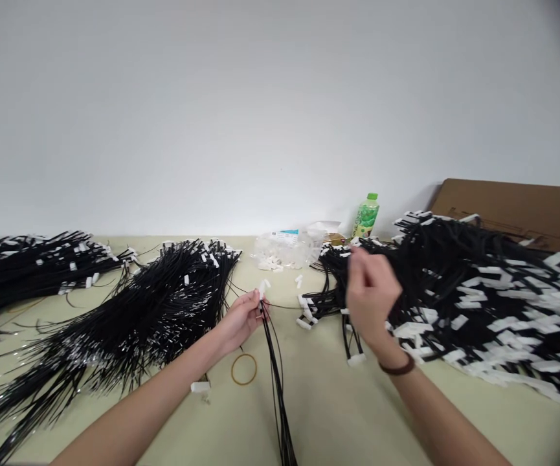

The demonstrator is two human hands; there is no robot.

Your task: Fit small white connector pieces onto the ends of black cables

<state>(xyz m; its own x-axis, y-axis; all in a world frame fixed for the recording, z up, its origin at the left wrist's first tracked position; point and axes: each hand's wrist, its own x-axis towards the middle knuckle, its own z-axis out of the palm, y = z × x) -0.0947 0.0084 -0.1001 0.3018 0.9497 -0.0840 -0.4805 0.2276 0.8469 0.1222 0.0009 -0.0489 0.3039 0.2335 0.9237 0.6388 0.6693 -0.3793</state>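
My left hand point(246, 317) is closed in a pinch around a white plastic connector point(262, 290) in the middle of the table. Thin black wires point(276, 382) hang from that connector towards the table's front edge. My right hand point(371, 291) is raised over the edge of the right-hand wire pile, its fingers curled into a pinch and slightly blurred. Whatever sits between those fingertips, if anything, is hidden. Below and left of it, several white connectors point(307, 312) on black wires lie on the table.
Black wire bundles point(163, 310) spread on the left; a large heap of wires with white connectors point(493, 298) fills the right. A clear plastic bag point(282, 249), green-capped bottle point(366, 217) and cardboard point(517, 210) stand by the wall. A rubber band point(244, 355) lies in front.
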